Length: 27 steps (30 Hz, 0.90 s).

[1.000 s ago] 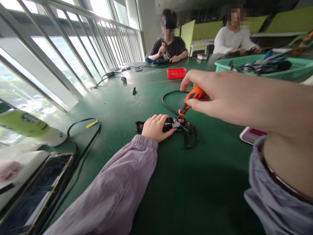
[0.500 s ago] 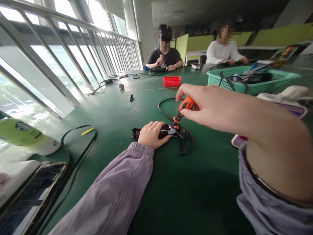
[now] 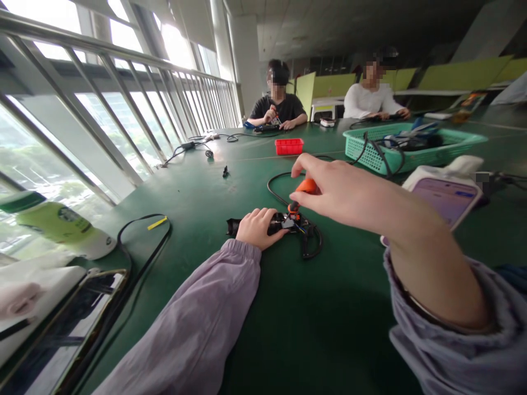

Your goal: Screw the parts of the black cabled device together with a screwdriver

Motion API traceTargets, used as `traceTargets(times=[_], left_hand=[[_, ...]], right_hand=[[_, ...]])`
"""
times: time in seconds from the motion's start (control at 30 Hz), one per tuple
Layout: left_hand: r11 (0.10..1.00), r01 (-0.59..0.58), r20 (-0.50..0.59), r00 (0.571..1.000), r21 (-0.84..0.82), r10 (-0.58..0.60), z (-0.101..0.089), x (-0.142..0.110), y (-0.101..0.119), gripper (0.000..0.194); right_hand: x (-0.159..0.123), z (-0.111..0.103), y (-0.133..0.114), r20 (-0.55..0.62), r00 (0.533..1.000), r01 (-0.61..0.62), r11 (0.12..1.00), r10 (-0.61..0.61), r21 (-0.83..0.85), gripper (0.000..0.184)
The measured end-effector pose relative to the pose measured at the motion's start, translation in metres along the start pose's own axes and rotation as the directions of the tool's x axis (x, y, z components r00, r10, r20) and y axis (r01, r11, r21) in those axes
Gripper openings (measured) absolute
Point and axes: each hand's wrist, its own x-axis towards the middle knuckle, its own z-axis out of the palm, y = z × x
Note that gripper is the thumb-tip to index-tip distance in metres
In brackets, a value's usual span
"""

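My left hand (image 3: 257, 227) is wrapped over a black cylindrical device (image 3: 276, 223) lying on the green table (image 3: 197, 274), its open end showing coloured wires and small inner parts. In my right hand (image 3: 329, 181) is an orange-and-black screwdriver (image 3: 307, 188), gripped by the handle between thumb and fingers. The screwdriver points down at the device's open end; its tip is too small to make out clearly. A black cord (image 3: 319, 241) curls beside that end.
A red tray (image 3: 289, 146) and a green basket (image 3: 354, 147) of cables stand farther back. A small black part (image 3: 225, 171) lies left of them. At left are a bottle (image 3: 61, 222), a phone (image 3: 78, 318) and a black strap (image 3: 144, 260). Two people sit opposite.
The screwdriver has become more upright, and my right hand has shifted slightly left and down over it. My left hand still holds the device. The whole view has shifted a little.
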Motion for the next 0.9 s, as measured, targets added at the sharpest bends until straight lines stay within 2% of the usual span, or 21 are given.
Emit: traceTargets(times=[0.13, 0.27, 0.33, 0.5, 0.7, 0.83, 0.9], left_hand=[[1.0, 0.0, -0.008, 1.0, 0.028, 0.0, 0.0, 0.0, 0.0, 0.046], [0.999, -0.008, -0.005, 1.0, 0.038, 0.008, 0.0, 0.0, 0.0, 0.046], [1.0, -0.012, -0.004, 1.0, 0.024, 0.012, 0.0, 0.0, 0.0, 0.047], [1.0, -0.003, 0.007, 1.0, -0.012, 0.003, 0.002, 0.001, -0.001, 0.048], [1.0, 0.002, 0.015, 1.0, -0.018, -0.002, 0.001, 0.003, 0.0, 0.045], [1.0, 0.005, 0.019, 1.0, -0.025, -0.005, 0.003, 0.003, -0.001, 0.047], [1.0, 0.003, 0.017, 1.0, -0.025, -0.003, 0.005, 0.003, -0.001, 0.047]], right_hand=[[-0.002, 0.003, -0.009, 0.046, 0.998, -0.05, 0.999, 0.051, -0.015, 0.028], [-0.003, 0.004, -0.009, -0.049, 0.998, -0.042, 0.997, 0.039, -0.057, 0.026], [-0.003, 0.003, -0.006, -0.025, 0.999, -0.03, 0.998, 0.029, -0.059, 0.03], [-0.002, 0.0, 0.001, 0.078, 0.996, -0.047, 0.998, 0.051, -0.051, 0.022], [0.003, 0.006, 0.01, -0.038, 0.999, -0.018, 0.999, 0.017, -0.043, 0.025], [0.006, 0.009, 0.011, -0.048, 0.999, -0.01, 1.0, 0.009, -0.018, 0.021], [0.007, 0.01, 0.009, -0.05, 0.998, -0.038, 0.999, 0.037, -0.017, 0.028]])
